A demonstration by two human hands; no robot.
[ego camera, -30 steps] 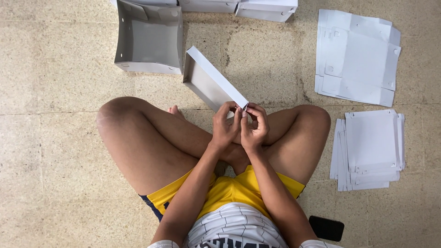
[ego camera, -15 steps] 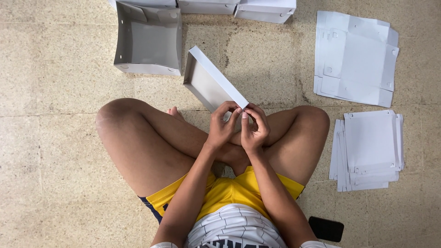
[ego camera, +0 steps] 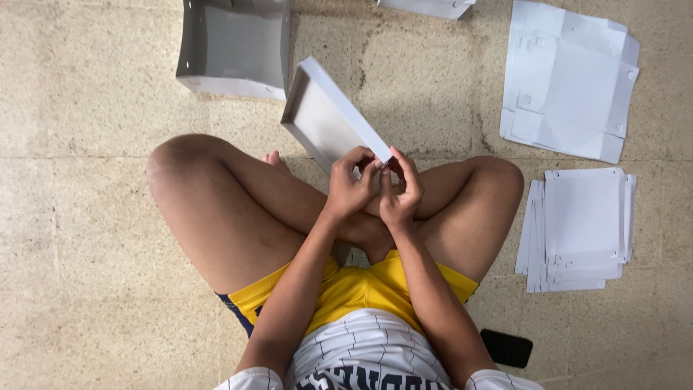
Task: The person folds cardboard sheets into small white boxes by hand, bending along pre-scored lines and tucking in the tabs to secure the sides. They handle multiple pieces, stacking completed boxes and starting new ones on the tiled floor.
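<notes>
A speckled beige stone floor [ego camera: 86,217] fills the frame, split by thin straight joints, one running across the middle left, with a darker stained patch near the upper centre; the light is soft and even

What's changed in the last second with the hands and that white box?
Very little. Both hands, left hand and right hand, keep pinching the near corner of the white box above the crossed legs; only the fingers have shifted slightly on that corner. The box stays tilted the same way. The open box, the flat sheets, the stack of sheets and the black phone lie where they were.
</notes>
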